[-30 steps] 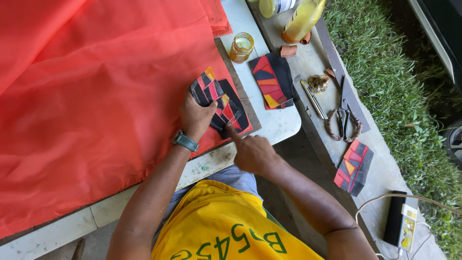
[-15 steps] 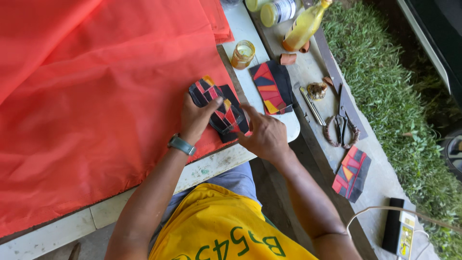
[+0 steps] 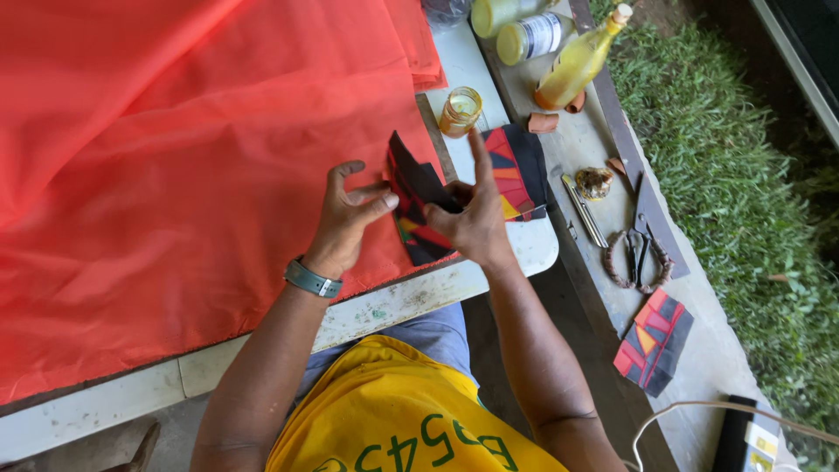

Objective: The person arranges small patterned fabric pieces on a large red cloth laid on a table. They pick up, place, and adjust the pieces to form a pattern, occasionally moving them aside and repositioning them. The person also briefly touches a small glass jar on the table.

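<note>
Black patchwork piece (image 3: pixel 418 203) with red, yellow and green shapes, one corner lifted upright, over the red cloth (image 3: pixel 175 157) at the desk edge.

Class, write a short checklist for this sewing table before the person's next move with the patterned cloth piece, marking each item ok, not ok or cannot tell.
1. Both hands on the piece: ok. The left hand and right hand pinch the patterned cloth piece.
2. Piece lifted off the red fabric: ok, its dark upper corner stands up.
3. Second patterned piece out of the way: ok, it lies flat beside the right hand.
4. Scissors away from the fingers: ok, they lie on the side ledge.
5. Small jar upright: ok.
6. Needle or pins in the piece: cannot tell.
</note>
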